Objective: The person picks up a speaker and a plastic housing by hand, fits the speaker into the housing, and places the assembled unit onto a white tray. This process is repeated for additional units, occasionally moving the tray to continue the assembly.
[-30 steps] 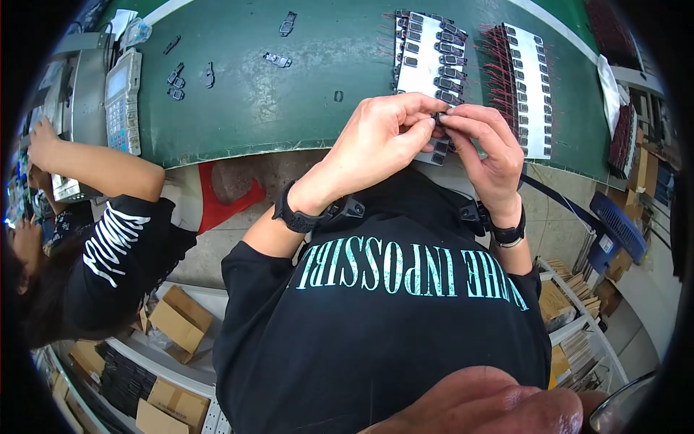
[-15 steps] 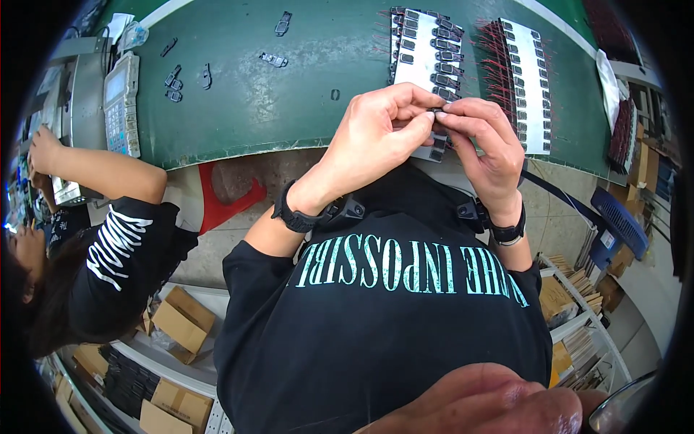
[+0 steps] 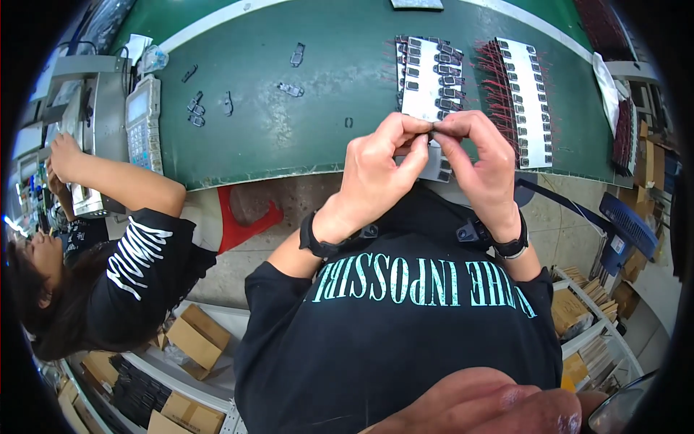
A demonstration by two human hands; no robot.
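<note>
I have a tiny dark part [image 3: 432, 130] pinched between both hands, held up just above the near edge of the green bench [image 3: 289, 137]. My left hand [image 3: 379, 170] is curled closed, thumb and forefinger tips pressed on the part's left end; my right hand [image 3: 481, 170] is curled the same way, its fingertips meeting the left ones on the right end. The part is nearly hidden by my fingers, so I cannot tell its exact shape. To do this well, I judge I should keep my wrists steady, press evenly from both sides, and work over the bench so a slip drops it there rather than on the floor. Just beyond my knuckles lie the white tray of small dark pieces [image 3: 426, 72] and, to its right, the tray with red wires [image 3: 524, 94]; I keep clear of both.
</note>
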